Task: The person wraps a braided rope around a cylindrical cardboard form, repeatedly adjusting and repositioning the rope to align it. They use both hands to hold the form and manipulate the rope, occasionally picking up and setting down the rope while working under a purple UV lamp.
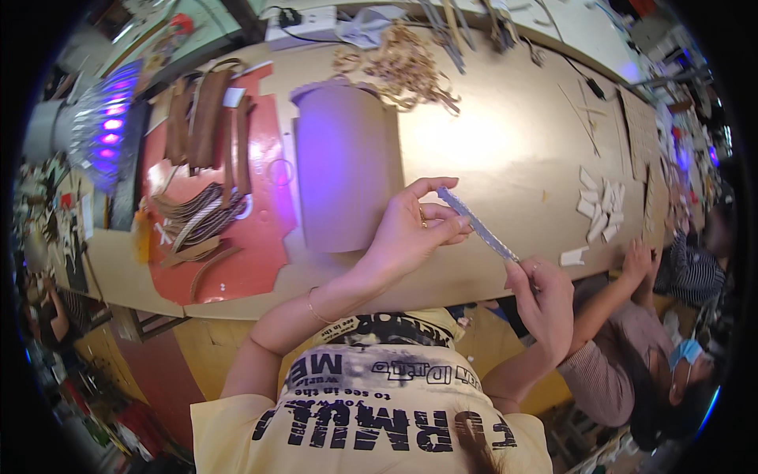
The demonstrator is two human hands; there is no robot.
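Both hands gripped a thin clear strip [478, 223], poss. plastic: left hand [410, 229] upper end, right hand [545, 304] lower end. Brown cardboard sheet [343, 170] lay beside on desk [489, 150]; white pcs [598, 207] nearby.

light: bright overhead | glare: tabletop [482, 134] centre, purple lamp [106, 126] left | edges: fisheye bend, dark rim | slight blur

Packages: none that can be told apart on the workbench [505, 150].
Labels: none to be made out.
Signs: none.
Screens: none; at nine o'clock only a purple-lit panel [109, 126], too blurred to name.
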